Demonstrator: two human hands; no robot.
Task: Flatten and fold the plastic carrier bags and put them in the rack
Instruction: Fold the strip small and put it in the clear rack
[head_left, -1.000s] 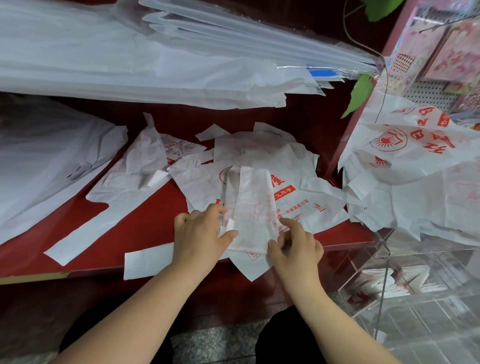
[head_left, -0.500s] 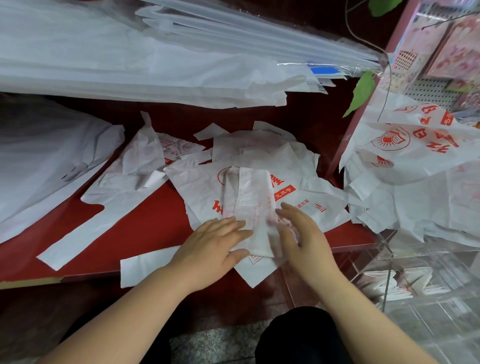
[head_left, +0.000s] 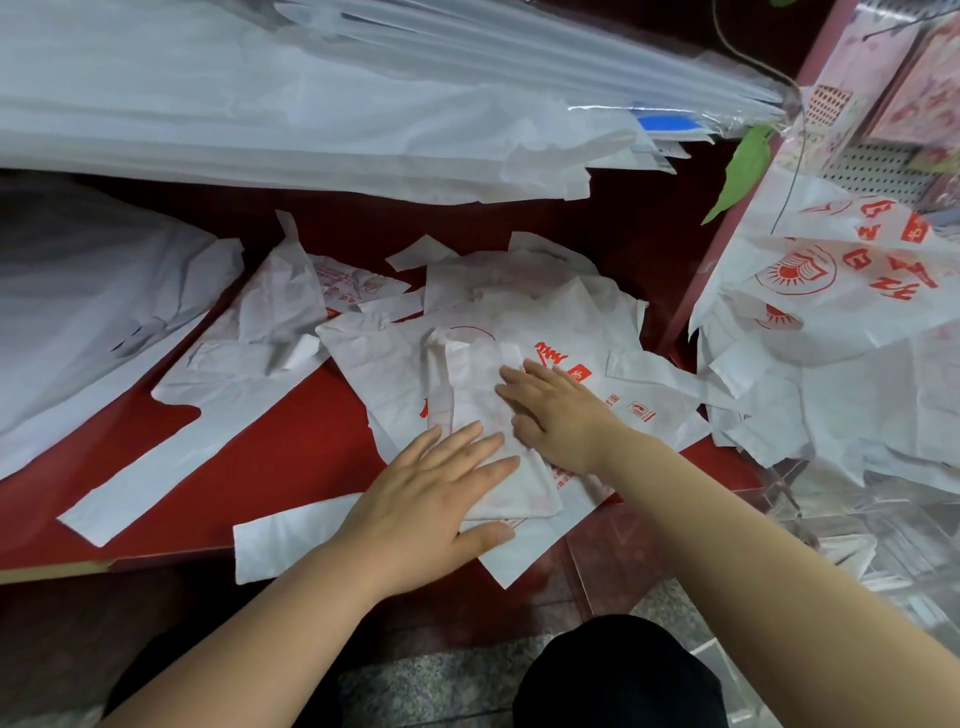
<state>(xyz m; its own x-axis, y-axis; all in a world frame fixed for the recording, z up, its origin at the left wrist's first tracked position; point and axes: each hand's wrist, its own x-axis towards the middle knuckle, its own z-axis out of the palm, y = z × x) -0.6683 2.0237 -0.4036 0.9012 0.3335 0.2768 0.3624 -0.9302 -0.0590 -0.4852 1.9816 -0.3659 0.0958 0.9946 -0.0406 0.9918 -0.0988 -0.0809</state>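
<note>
Carrier bag (head_left: 475, 384), folded narrow, lies atop loose bags (head_left: 384, 374) at the front edge of the counter (head_left: 291, 467), your left hand (head_left: 431, 499) and right hand (head_left: 556, 410) pressing it with flat, straight fingers. Lift off and the slick plastic may unfold or slide over that edge.

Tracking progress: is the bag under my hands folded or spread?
Folded: the bag is a narrow strip beneath left hand and right hand.

A dark red counter (head_left: 291, 467) carries loose white carrier bags (head_left: 249, 374), overlapping, some overhanging its front edge.
</note>
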